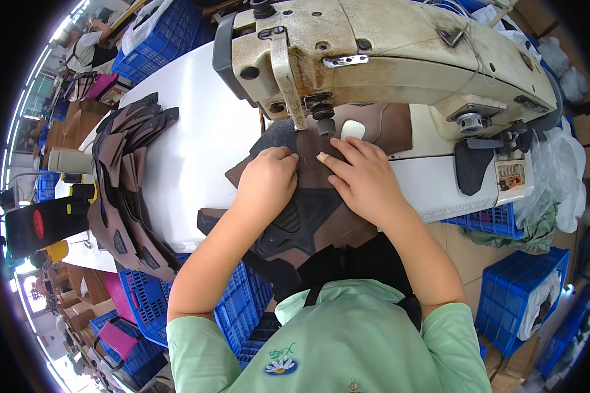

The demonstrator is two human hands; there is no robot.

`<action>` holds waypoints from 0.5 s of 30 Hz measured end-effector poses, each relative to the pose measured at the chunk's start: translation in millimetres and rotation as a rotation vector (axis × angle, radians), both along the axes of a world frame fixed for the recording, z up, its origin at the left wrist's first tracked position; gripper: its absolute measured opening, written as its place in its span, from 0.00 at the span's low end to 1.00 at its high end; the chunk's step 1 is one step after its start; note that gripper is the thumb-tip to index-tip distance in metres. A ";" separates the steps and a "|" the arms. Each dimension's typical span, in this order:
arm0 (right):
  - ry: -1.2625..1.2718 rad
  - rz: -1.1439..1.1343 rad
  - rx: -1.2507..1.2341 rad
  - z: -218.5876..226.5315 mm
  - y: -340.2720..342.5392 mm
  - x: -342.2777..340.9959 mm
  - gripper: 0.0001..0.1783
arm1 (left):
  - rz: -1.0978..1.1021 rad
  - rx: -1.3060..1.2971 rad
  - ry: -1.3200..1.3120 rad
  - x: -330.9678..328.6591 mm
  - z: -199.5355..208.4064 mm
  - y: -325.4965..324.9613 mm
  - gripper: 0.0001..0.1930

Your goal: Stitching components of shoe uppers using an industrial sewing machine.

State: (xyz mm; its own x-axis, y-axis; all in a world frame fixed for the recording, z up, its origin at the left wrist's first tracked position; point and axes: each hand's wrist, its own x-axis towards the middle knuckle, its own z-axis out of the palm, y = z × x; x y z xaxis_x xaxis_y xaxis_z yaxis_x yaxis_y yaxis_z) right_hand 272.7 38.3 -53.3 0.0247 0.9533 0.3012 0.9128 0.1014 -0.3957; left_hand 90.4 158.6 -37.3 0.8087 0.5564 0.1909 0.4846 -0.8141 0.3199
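A cream sewing machine (pixel 406 78) with brown stains stands over the white table. Under its needle area (pixel 325 116) lies a brown and black leather-like piece (pixel 313 171), which hangs over the table's near edge onto my lap. My left hand (pixel 263 183) is curled on the left part of this piece, fingers pressed together at its surface. On the right side, my right hand (pixel 366 180) lies with fingers spread, their tips close to the presser area. One right fingertip has a pale wrap on it. The needle itself is hidden.
Stacked brown and black pieces (pixel 121 190) drape over the table's left side. A black piece (pixel 472 167) hangs at the right, beside a small parts tray (pixel 510 175). Blue crates (pixel 521 298) stand around the table. Clear plastic bags (pixel 554 170) hang at the right.
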 end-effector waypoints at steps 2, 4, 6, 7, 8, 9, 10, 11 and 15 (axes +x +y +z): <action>-0.012 0.014 0.031 -0.2 0.4 2.4 0.21 | 0.003 -0.003 -0.012 2.8 -0.6 -3.7 0.11; -0.014 0.014 0.030 -1.2 1.7 6.3 0.21 | 0.026 0.039 -0.013 6.7 -1.7 -8.0 0.11; -0.016 0.017 0.029 -2.1 2.5 9.3 0.21 | 0.034 0.046 -0.022 10.1 -4.7 -10.9 0.11; -0.022 0.009 0.015 -2.4 2.6 11.0 0.21 | 0.042 0.053 -0.033 12.4 -5.5 -12.3 0.11; -0.029 0.000 0.002 -2.8 2.8 12.4 0.21 | 0.043 0.054 -0.034 14.7 -5.8 -14.2 0.11; -0.030 0.001 0.003 -3.3 3.2 13.7 0.21 | 0.059 0.072 -0.016 17.1 -5.8 -16.1 0.11; -0.024 -0.006 -0.006 -3.9 3.7 14.8 0.21 | 0.076 0.090 0.002 18.7 -5.6 -17.4 0.11; -0.018 -0.013 -0.016 -4.5 4.4 15.6 0.21 | 0.076 0.091 0.001 19.5 -6.3 -17.6 0.11; -0.025 -0.023 -0.014 -7.5 8.5 17.3 0.21 | 0.102 0.107 0.022 24.4 -9.0 -15.3 0.11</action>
State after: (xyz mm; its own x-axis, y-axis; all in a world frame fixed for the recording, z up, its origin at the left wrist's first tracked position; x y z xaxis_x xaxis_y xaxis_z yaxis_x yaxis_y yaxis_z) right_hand 290.0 46.8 -60.7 0.0395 0.9567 0.2885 0.9246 0.0745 -0.3736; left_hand 114.8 143.3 -46.3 0.7533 0.6138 0.2362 0.5728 -0.7888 0.2228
